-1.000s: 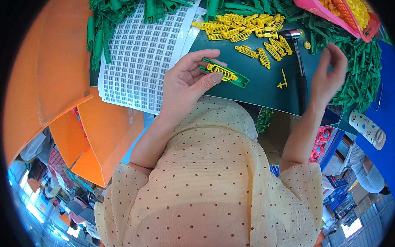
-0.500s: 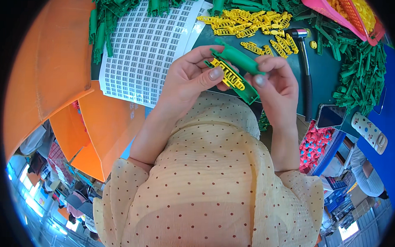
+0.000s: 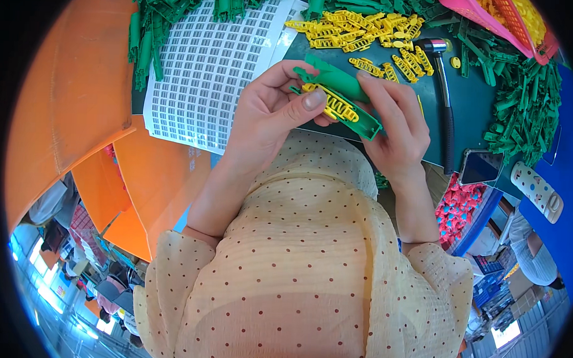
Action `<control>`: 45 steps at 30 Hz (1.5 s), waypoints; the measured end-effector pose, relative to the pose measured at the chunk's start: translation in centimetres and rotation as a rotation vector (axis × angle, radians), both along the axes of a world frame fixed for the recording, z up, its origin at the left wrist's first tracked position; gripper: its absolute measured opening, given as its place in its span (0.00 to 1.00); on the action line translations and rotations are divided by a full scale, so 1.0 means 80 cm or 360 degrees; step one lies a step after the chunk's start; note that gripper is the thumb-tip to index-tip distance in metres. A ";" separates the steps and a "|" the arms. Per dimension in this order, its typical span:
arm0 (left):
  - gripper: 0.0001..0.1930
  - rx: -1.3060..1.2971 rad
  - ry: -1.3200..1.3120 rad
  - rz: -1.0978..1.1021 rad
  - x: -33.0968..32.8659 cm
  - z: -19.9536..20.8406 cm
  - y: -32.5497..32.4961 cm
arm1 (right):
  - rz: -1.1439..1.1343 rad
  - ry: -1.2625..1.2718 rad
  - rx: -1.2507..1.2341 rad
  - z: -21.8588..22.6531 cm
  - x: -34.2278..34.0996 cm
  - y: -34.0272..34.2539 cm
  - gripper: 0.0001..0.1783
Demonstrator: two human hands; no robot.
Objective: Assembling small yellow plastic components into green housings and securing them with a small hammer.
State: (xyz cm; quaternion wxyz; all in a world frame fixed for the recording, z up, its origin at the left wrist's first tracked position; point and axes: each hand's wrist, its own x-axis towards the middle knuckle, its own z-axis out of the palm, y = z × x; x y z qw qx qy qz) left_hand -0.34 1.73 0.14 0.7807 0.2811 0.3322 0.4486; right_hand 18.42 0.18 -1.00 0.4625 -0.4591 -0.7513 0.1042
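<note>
Between my two hands is a long green plastic casing (image 3: 368, 127) with a yellow ribbed plastic insert (image 3: 341, 109) lying in its hollow. A rounded green half (image 3: 336, 79) sits alongside it on the far side. My left hand (image 3: 273, 103) is closed on the left end, its thumb pressed on the yellow insert. My right hand (image 3: 397, 120) wraps the right end, with fingers over the rounded half and the thumb mostly hidden beneath. Just beyond the hands lie several loose yellow inserts (image 3: 366, 66).
A heap of yellow inserts (image 3: 342, 31) lies at the far middle. A hammer (image 3: 446, 99) rests to the right, near a phone (image 3: 481, 167) and green parts (image 3: 522, 111). Sticker sheets (image 3: 205, 69) cover the left. A pink basket (image 3: 494, 25) stands far right; an orange bin (image 3: 75, 77) flanks the left.
My right hand has shifted from a fingertip pinch at the rounded half's end to a grip around the casing's right end. The rounded half has moved slightly left; a yellow piece shows beside my right hand.
</note>
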 end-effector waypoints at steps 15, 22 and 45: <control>0.16 0.0336 0.0618 0.0256 0.004 0.011 -0.003 | -0.0010 0.0802 -0.0725 0.034 0.010 0.001 0.17; 0.19 0.0501 0.0521 0.0245 0.001 0.009 -0.006 | 0.0175 0.0613 -0.0962 0.036 0.000 -0.006 0.15; 0.18 0.0575 0.0488 0.0352 -0.003 0.000 -0.012 | 0.0310 0.0994 -0.1237 0.025 -0.008 -0.010 0.14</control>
